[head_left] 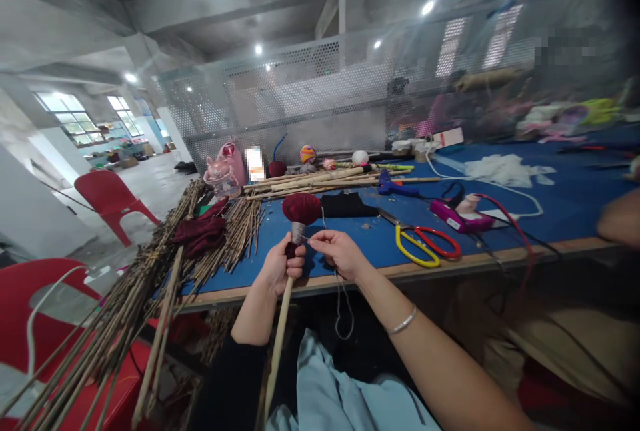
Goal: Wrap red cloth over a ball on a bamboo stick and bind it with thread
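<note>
My left hand is wrapped round a pale wooden stick just below its dark red cloth-covered head. Grey yarn binds the neck under that head. Beside it, my right hand pinches the yarn between thumb and fingertips, and a slack loop of yarn hangs below the table edge. Scissors with one yellow and one red handle lie to the right of my right hand. Behind the head is a piece of black cloth.
Bundled thin sticks and dark red cloth cover the table's left end. Farther back lie longer pale sticks, a blue glue gun and a purple power strip with cords. Another person's arm rests at the right.
</note>
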Available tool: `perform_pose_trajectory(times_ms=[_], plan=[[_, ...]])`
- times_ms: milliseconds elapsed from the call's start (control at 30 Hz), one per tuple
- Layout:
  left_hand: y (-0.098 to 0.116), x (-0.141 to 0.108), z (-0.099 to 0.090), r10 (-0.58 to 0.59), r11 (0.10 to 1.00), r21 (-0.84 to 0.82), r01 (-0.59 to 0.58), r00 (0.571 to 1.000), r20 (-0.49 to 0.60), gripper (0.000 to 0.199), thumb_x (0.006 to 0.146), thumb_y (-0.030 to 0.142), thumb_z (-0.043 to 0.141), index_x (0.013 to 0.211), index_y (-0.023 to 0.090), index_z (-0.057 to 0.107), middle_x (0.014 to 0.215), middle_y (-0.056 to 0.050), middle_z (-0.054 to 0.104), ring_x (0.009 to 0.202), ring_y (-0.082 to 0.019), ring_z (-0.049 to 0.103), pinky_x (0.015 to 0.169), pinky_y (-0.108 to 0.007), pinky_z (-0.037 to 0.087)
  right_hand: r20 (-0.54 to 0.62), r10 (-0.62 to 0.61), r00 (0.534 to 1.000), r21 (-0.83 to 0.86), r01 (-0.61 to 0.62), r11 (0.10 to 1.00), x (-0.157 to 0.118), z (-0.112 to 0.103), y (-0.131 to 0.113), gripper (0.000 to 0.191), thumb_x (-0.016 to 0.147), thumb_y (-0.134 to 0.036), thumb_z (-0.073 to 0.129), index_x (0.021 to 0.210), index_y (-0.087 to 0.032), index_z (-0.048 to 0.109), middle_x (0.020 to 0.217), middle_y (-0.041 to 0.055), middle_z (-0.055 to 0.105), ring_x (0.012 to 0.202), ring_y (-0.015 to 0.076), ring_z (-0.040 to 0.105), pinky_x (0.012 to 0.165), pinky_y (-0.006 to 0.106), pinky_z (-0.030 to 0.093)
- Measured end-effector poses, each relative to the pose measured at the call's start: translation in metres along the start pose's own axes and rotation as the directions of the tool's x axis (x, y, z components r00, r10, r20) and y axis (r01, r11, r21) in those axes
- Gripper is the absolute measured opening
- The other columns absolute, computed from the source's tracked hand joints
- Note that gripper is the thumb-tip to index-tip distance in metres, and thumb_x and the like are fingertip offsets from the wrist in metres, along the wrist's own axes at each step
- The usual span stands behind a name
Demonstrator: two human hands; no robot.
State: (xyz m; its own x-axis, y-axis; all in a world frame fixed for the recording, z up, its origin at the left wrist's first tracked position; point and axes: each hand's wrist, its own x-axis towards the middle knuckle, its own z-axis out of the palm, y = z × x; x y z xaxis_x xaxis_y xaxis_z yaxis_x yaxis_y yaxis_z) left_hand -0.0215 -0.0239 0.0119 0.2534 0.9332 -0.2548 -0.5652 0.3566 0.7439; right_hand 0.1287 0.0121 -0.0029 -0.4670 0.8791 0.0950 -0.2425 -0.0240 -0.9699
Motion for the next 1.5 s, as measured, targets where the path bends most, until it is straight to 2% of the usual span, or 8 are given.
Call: perform_pose_trajectory(times_ms=[200,500,867,967,1067,1133,1267,1500], plan=[[-0.003,-0.001,-0.001,-0.024,0.998,-0.059,0.029,0.997,0.077,0.029,0.086,0.042,0.042,0.081,0.014,0.048,0.056,0.008,0.032,0.032,0.001,0.018,0.027,-0.008,0.014,-0.126,-0.006,0.992,0.079,0.016,0.997,0.001,0.003,-0.004,0.031,0.058,-0.040,0.072,0.068,-0.016,0.056,0.036,-0.0118,0.031,0.029,0.0022,0.019,0.031,0.019,0.010],[-0.002,-0.006,-0.004,-0.042,0.993,-0.099,0.056,0.990,0.134,0.037,0.090,0.043,0.030,0.084,0.013,0.051,0.053,0.008,0.027,0.031,0.000,0.014,0.026,-0.008,0.015,-0.086,0.004,0.996,-0.016,-0.005,1.000,0.005,0.009,-0.005,0.026,0.062,-0.037,0.070,0.072,-0.014,0.060,0.036,-0.0093,0.036,0.031,0.0034,0.025,0.037,0.021,0.016],[-0.007,-0.009,0.005,-0.237,0.970,-0.014,0.242,0.957,0.167,0.037,0.088,0.044,0.035,0.076,0.012,0.051,0.050,0.006,0.032,0.032,-0.001,0.025,0.029,-0.010,0.018,0.250,0.107,0.962,0.109,-0.137,0.985,0.005,-0.005,-0.008,0.031,0.065,-0.038,0.069,0.080,-0.013,0.056,0.048,-0.0073,0.046,0.032,0.0010,0.016,0.033,0.020,0.006],[-0.015,-0.009,0.015,0.018,0.980,0.198,0.011,0.990,-0.142,0.038,0.087,0.048,0.035,0.084,0.014,0.052,0.054,0.001,0.046,0.037,-0.007,0.041,0.032,-0.015,0.030,0.187,0.103,0.977,0.122,-0.128,0.984,0.004,-0.004,-0.007,0.032,0.065,-0.040,0.069,0.080,-0.015,0.054,0.041,-0.0114,0.034,0.032,0.0018,0.012,0.032,0.019,0.005],[-0.022,-0.011,0.023,0.474,0.811,0.513,-0.283,0.831,-0.291,0.036,0.084,0.048,0.043,0.101,0.018,0.052,0.073,-0.004,0.058,0.056,-0.013,0.055,0.047,-0.022,0.044,0.123,0.092,0.988,0.141,-0.109,0.984,0.006,-0.002,-0.007,0.034,0.063,-0.040,0.070,0.078,-0.016,0.051,0.039,-0.0137,0.024,0.033,0.0024,0.011,0.032,0.018,0.006],[-0.026,-0.012,0.025,0.589,0.708,0.615,-0.347,0.771,-0.242,0.037,0.078,0.045,0.054,0.106,0.020,0.053,0.079,-0.004,0.059,0.063,-0.015,0.056,0.052,-0.023,0.044,0.091,0.077,0.993,0.139,-0.090,0.986,0.007,-0.001,-0.006,0.035,0.062,-0.039,0.070,0.080,-0.017,0.051,0.040,-0.0137,0.024,0.033,0.0025,0.011,0.032,0.018,0.007],[-0.033,-0.007,0.024,0.613,0.699,0.597,-0.395,0.760,-0.215,0.026,0.072,0.036,0.065,0.088,0.017,0.058,0.073,-0.002,0.057,0.059,-0.011,0.050,0.049,-0.018,0.036,0.098,0.042,0.994,0.102,-0.052,0.993,0.007,0.000,-0.004,0.034,0.067,-0.041,0.067,0.084,-0.015,0.053,0.040,-0.0126,0.028,0.032,0.0027,0.014,0.031,0.019,0.009],[-0.024,-0.005,0.012,0.387,0.876,0.387,-0.286,0.898,-0.212,0.038,0.071,0.054,0.057,0.075,0.017,0.047,0.058,0.006,0.045,0.034,-0.001,0.028,0.034,-0.014,0.016,0.055,0.052,0.997,0.098,-0.058,0.993,0.008,0.001,-0.001,0.032,0.062,-0.039,0.070,0.071,-0.018,0.048,0.039,-0.0129,0.029,0.031,0.0025,0.016,0.032,0.018,0.010]])
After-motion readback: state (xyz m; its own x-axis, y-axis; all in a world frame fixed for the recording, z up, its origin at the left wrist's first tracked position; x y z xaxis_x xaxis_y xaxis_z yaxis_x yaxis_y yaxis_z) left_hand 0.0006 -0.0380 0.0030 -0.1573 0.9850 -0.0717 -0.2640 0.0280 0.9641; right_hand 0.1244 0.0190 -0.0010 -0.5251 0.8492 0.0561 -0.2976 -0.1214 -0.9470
